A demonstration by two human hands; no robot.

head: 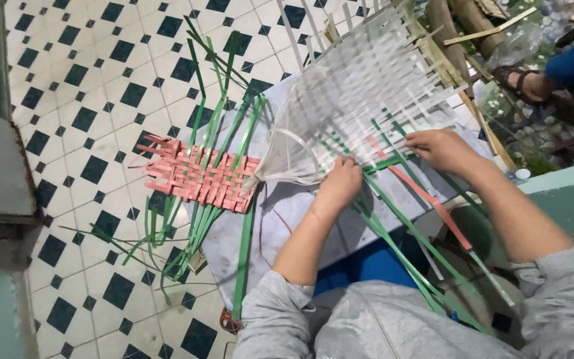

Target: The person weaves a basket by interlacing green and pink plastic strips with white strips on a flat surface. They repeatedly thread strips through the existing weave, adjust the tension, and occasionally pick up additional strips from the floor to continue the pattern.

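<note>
White woven strip mat point(367, 93) lies just ahead of both hands on a grey board point(287, 206), its near edge under the fingers. Left hand point(339, 183): fingers curled, pinching white strips at the mat's gathered corner. Right hand point(441, 147): fingers bent, pressing/gripping green strips point(393, 159) at the mat edge; w/ a red strip point(433, 203) running back past the wrist. Left of the left fingers, well apart: red-and-green woven panel point(200, 176) on the tiled floor point(88, 80). Beyond the right fingers: another person's sandalled foot point(523, 83).
</note>
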